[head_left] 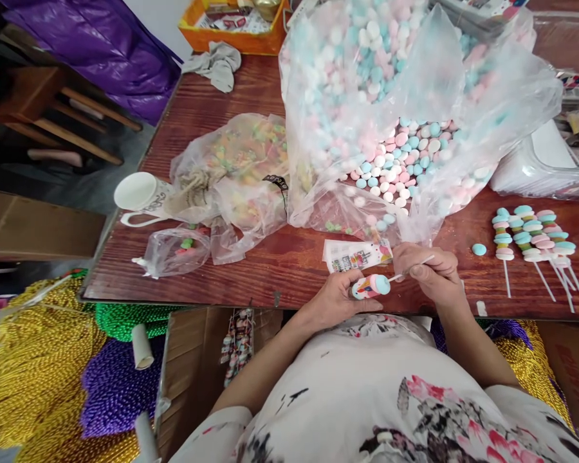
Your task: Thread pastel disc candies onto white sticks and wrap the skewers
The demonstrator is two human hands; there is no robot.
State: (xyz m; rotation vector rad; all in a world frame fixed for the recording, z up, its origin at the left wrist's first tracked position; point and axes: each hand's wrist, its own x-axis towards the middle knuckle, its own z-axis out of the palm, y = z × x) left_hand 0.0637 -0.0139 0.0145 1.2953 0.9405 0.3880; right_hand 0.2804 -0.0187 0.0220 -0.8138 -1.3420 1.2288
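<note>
Beads: heaps of gold, purple and green strings [38, 379] lie on the floor at the far left, below the table edge.
Mug: a white mug [139, 196] lies on its side at the left of the wooden table [251, 257].
Small bags: crumpled clear bags [231, 173] with mixed coloured sweets lie just beside the mug.
Big bag: a large clear bag [390, 96] of pink, blue and white round candies stands open mid-table; some spill toward the person.
Wrappers: a flat stack of printed packets [357, 255] lies just behind the hands.
Left hand: the left hand [335, 299] has its fingers closed around a wrapped candy roll [370, 287] at the near table edge, the blue end facing right.
Right hand: the right hand [427, 273] has thumb and fingertips pinched on a thin white stick [412, 268], whose tip meets the roll.
Loose candy: one blue piece [479, 249] lies alone to the right of the hands.
Finished sticks: several candy skewers [533, 235] lie side by side at the far right, sticks pointing toward the near edge.
</note>
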